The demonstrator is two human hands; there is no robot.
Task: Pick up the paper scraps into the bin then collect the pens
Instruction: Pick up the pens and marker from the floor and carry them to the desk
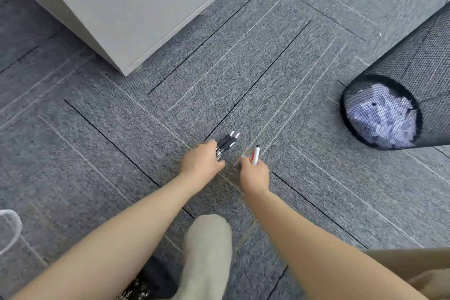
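At about eight o'clock, low at the frame's edge, a clear curved rim (pixel 9 229) pokes in; I cannot tell what it belongs to. Up at eleven o'clock a pale grey cabinet (pixel 136 7) stands on the grey carpet (pixel 97 129).

Near the middle, my left hand (pixel 202 161) is over the carpet with its fingers curled round a bundle of black pens (pixel 226 143); their silver tips fan out toward one o'clock, clear of my knuckles. Just beside it, toward three o'clock, my right hand (pixel 254 174) pinches a white pen with a red mark (pixel 255 154), which stands nearly upright out of my grip, tip toward twelve o'clock. The two hands are near one another but apart, and a little blurred.

Below the hands, at six o'clock, my knee in light trousers (pixel 207 251) shows between my forearms.

Out at three o'clock the black mesh bin (pixel 418 61) sits on the carpet, well apart from my hands. Through its mesh I see the white paper scraps (pixel 382 119) heaped inside, at its bottom
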